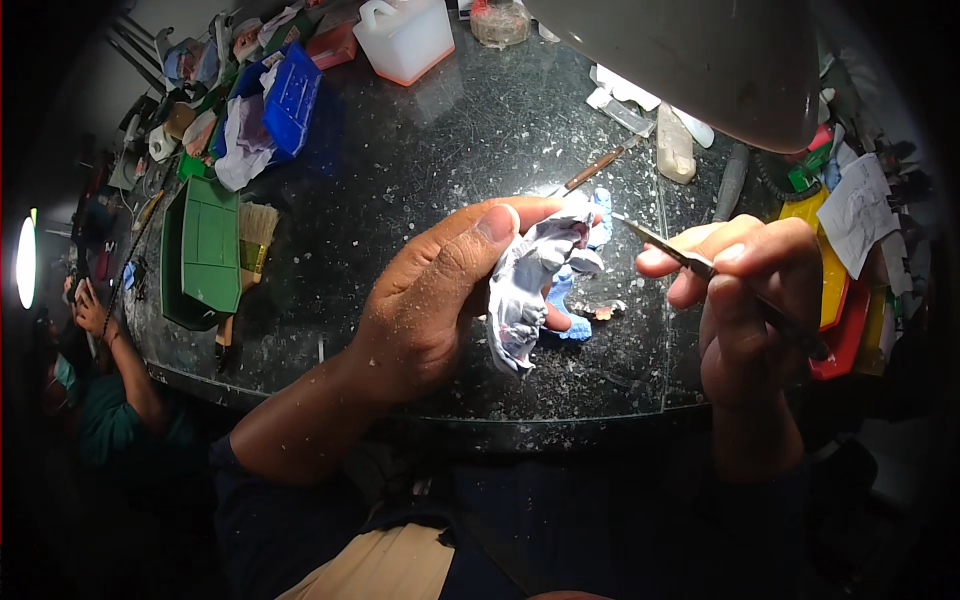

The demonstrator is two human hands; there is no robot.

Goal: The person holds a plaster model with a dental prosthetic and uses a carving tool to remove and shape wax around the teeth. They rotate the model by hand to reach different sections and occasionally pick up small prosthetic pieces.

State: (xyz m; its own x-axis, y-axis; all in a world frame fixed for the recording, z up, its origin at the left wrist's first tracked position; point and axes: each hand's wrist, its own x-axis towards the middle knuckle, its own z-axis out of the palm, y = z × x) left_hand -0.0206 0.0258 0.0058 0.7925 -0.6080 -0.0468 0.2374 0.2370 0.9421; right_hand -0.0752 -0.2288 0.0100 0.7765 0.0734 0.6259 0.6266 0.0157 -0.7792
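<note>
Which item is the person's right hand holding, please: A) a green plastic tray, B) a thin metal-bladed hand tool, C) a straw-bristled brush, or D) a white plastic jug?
B: the right hand pinches a thin metal-bladed tool, its tip aimed toward the whitish plaster cast gripped in the left hand; the green plastic tray, white plastic jug and straw-bristled brush lie untouched on the dark worktop.

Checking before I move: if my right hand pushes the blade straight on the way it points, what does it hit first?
Likely the white cast held in the left hand. The right hand aims the thin blade up-left toward its top edge, though depth is unclear.
</note>
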